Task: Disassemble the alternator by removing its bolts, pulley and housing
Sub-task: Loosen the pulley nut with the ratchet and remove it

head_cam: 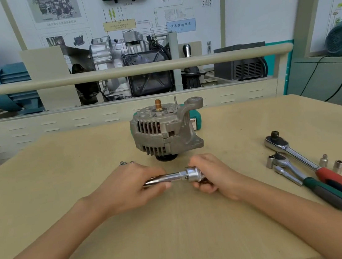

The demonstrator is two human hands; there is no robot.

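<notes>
On the tan workbench (64, 188) the alternator (165, 128) stands pulley-down, just beyond both hands. Nearer the person, the left hand (130, 187) grips the shaft of a chrome tool (172, 177), and the right hand (211, 174) curls round its socket end. Loose bolts (125, 163) lie beside the left hand.

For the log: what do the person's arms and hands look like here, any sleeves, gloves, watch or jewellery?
Both forearms are bare right up to the bottom edge of the picture, with no sleeve or cuff in view. The left hand and the right hand wear no gloves. No watch, bracelet or ring shows on either wrist or on the fingers that are visible, and no markings or bandages can be seen.
</notes>
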